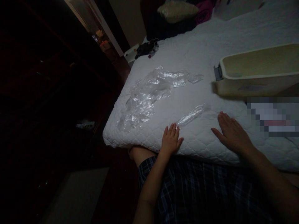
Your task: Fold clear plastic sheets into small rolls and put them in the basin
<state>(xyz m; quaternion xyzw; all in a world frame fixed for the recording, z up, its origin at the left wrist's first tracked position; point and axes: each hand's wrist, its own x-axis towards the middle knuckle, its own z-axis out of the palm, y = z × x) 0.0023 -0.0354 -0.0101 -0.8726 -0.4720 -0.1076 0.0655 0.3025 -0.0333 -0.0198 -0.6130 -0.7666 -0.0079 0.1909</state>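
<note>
My left hand (171, 139) lies flat near the front edge of the white quilted mattress (198, 146), fingers stretched out. Its fingertips are at the near end of a narrow folded strip of clear plastic (191, 114); whether they press on it I cannot tell. My right hand (232, 132) is open too, thumb apart, palm down at the mattress to the right of the strip, holding nothing. Farther back on the left, crumpled clear plastic sheets (149, 96) are spread over the mattress.
A long pale plastic bin (257, 84) with a grey latch stands at the right. A blurred-out patch (275, 116) covers something before it. At the back are a cushion (177, 11), a magenta roll (204, 13) and a dark bundle (147, 48). Dark furniture (46, 71) fills the left.
</note>
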